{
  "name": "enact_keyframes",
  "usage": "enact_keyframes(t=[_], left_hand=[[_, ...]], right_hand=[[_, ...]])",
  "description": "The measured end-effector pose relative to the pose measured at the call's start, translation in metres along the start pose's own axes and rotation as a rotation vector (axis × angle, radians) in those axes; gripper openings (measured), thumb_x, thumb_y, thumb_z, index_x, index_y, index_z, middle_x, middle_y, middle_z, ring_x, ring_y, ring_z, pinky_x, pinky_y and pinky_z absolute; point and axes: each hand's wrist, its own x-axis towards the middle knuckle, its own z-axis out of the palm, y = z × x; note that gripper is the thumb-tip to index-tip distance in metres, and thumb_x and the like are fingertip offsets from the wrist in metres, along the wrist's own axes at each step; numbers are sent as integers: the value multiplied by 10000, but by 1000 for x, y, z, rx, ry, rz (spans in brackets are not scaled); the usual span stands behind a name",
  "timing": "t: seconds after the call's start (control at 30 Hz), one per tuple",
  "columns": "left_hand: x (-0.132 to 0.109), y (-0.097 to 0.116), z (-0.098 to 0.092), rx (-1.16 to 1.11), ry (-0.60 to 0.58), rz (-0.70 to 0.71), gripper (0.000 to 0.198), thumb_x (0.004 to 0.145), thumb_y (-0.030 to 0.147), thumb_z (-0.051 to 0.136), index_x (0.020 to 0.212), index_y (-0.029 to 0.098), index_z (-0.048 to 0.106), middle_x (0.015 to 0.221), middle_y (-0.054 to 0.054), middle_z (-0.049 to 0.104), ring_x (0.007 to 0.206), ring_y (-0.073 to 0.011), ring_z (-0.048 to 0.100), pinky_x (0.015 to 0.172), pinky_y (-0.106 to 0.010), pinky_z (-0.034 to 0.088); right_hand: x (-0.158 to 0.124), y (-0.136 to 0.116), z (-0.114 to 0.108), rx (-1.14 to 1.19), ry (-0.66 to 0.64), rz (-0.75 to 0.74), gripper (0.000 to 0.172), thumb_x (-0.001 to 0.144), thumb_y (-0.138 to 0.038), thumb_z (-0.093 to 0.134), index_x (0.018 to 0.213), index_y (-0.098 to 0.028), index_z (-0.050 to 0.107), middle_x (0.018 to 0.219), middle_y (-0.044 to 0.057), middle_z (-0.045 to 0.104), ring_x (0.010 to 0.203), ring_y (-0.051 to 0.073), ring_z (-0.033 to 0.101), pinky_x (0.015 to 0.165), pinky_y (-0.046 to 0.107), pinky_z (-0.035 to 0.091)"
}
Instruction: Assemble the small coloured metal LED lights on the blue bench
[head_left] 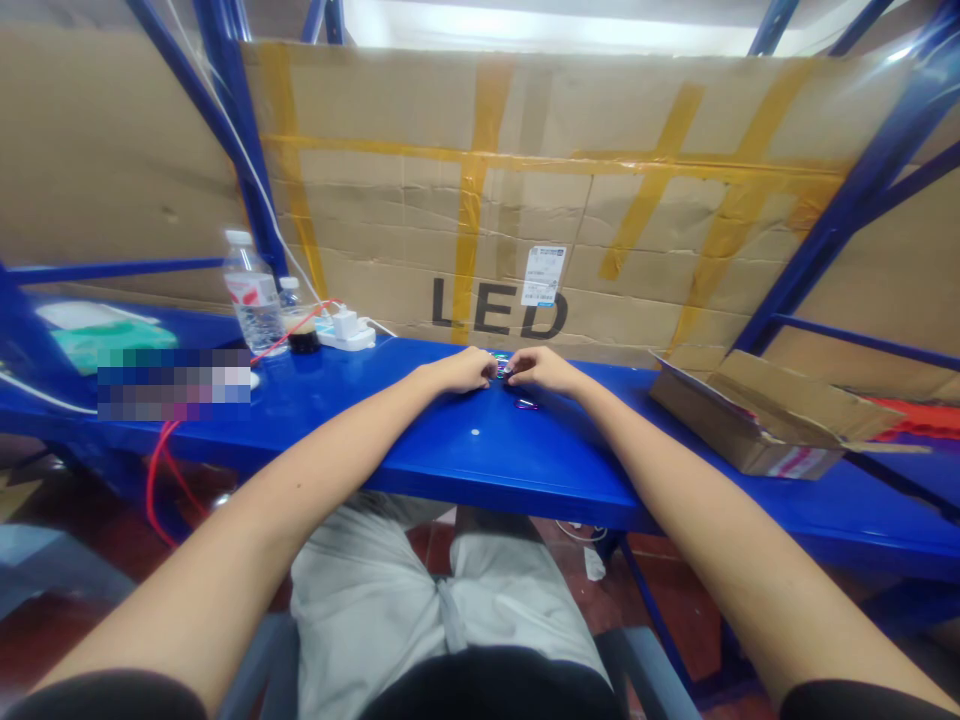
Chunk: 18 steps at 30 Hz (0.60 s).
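Observation:
My left hand point(469, 370) rests over the far middle of the blue table point(480, 465), its fingers curled together. Facing it from the right, my right hand point(546, 368) has its fingertips bent into a pinch. Between the two hands shows a small cluster of shiny, many-coloured things point(500, 361), touching or nearly touching the fingers; its kind is too small to tell. Just below my right hand lies a small thin purple shiny piece point(526, 405) on the table. A white round spot point(475, 432) is nearer the table's front edge.
An open cardboard box point(750, 425) stands at the right. To the left are a water bottle point(253, 300), a smaller bottle with dark liquid point(301, 325), a white power strip point(349, 332) and a red cable point(154, 480). A large cardboard sheet point(375, 220) stands behind.

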Motion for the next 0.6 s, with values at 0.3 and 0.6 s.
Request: enact_keyframes(t=[0.3,0.6], left_hand=[[-4,-3,-9,-168,168,28,67,741,184,706,804,160,701,734,-1,698,691,-142,617,640,-244,421],[0,12,-6,-148,244,232,78,781,140,693,854,136,721,827,-39,743,777,-155,663,733,-264,466]], right_hand=[[-2,-1,0,9,6,-10,195,617,-110,792,778,-160,695,756,28,737,741,176,659,797,326,531],[-2,-3,4,41,4,-10,157,617,-119,752,740,-164,664,728,31,732,720,176,651,755,320,531]])
